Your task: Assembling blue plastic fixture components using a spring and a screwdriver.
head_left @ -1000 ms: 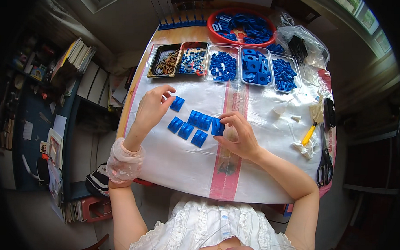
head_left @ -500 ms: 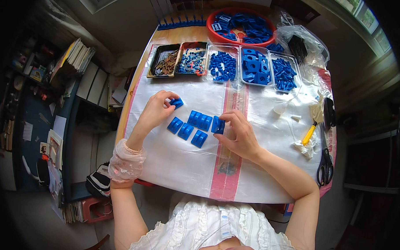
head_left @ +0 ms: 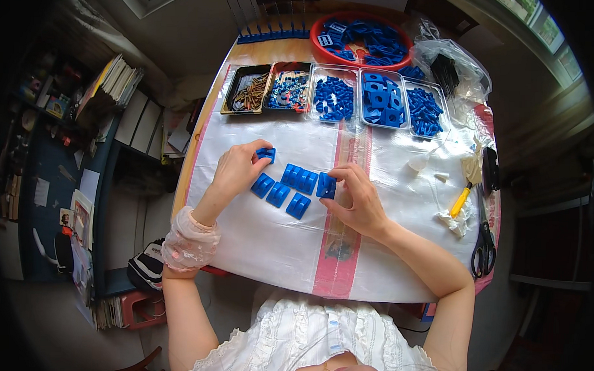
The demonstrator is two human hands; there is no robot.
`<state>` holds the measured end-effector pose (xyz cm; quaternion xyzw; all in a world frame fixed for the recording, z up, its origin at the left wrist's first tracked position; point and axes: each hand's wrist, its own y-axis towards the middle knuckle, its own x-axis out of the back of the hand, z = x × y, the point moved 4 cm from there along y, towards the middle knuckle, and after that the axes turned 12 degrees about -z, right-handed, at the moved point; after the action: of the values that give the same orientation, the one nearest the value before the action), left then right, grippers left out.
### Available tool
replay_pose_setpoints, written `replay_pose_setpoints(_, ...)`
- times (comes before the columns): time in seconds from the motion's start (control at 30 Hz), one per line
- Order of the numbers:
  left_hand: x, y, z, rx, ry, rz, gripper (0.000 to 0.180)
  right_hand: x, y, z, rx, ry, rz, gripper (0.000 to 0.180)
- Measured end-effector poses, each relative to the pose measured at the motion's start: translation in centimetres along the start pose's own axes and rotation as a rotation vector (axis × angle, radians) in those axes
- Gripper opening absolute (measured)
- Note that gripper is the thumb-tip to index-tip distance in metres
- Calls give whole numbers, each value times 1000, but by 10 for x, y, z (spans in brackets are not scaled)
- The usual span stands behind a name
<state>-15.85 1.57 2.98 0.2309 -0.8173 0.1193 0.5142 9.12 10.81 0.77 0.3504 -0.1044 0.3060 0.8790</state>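
Note:
Between thumb and fingers of my left hand (head_left: 238,170) is a small blue plastic block (head_left: 266,154), partly covered by the fingertips. My right hand (head_left: 362,204) pinches another blue block (head_left: 326,185) by its right side, thumb below and fingers above. Just left of that block lies a close-set group of blue blocks (head_left: 300,178) with rounded ridges. Nearer to me are three more ridged blocks: a left one (head_left: 262,185), a middle one (head_left: 278,194) and a right one (head_left: 298,206), all lying on the white table cover (head_left: 255,249).
Along the back stand trays of brass-coloured screws (head_left: 249,92), small nuts (head_left: 290,90), blue pegs (head_left: 334,98), square blue parts (head_left: 382,100) and more pegs (head_left: 425,111). Behind is a red basin (head_left: 313,42). Black scissors (head_left: 484,251) and a yellow-handled tool (head_left: 460,201) lie right.
My left fingers have shifted slightly nearer to me and closed lower around their block, which has turned a little. My right hand and its block are almost unchanged.

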Motion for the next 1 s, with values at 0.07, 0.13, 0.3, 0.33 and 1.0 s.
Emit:
replay_pose_setpoints(0.07,-4,2,12,-108,-73,-32,26,0,0,1,-7,7,3,48)
replay_pose_setpoints(0.13,-6,3,17,-156,-103,-37,26,-1,0,0,-4,8,6,48)
replay_pose_setpoints(0.3,0,2,14,-196,-173,-10,30,0,0,-1,-2,-20,0,49)
replay_pose_setpoints(0.33,-1,3,19,-195,-187,-12,29,-1,0,-1,-7,-23,3,49)
replay_pose_setpoints(1.0,-2,-4,2,-169,-265,50,32,-6,-4,-3,86,-330,76,42)
